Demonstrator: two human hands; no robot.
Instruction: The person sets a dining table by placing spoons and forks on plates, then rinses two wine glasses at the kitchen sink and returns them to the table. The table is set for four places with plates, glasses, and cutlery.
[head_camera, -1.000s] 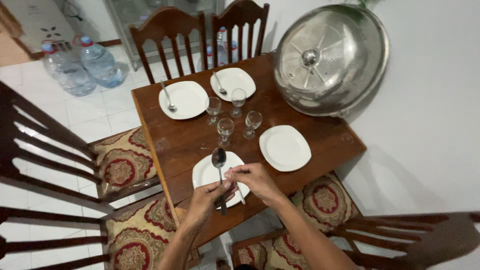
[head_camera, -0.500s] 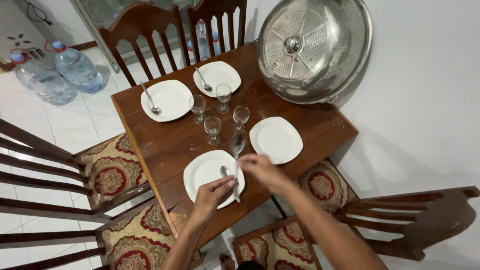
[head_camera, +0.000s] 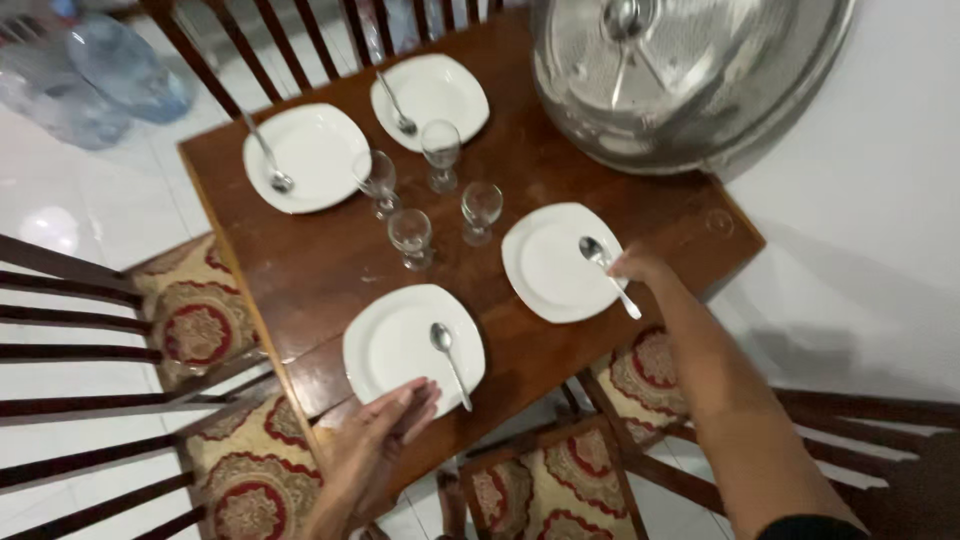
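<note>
My right hand holds a metal spoon by its handle, its bowl over the white plate at the right side of the wooden table. My left hand rests open at the near rim of another white plate, fingers touching its edge. A second spoon lies on that near plate. Two more white plates at the far side each carry a spoon.
Several small stemmed glasses stand in the table's middle. A large round metal perforated cover leans at the far right against the white wall. Wooden chairs with patterned cushions surround the table. Big water bottles stand on the tiled floor.
My left hand has let go of one spoon, which now lies on the near plate. My right hand carried the other spoon rightward over the right plate.
</note>
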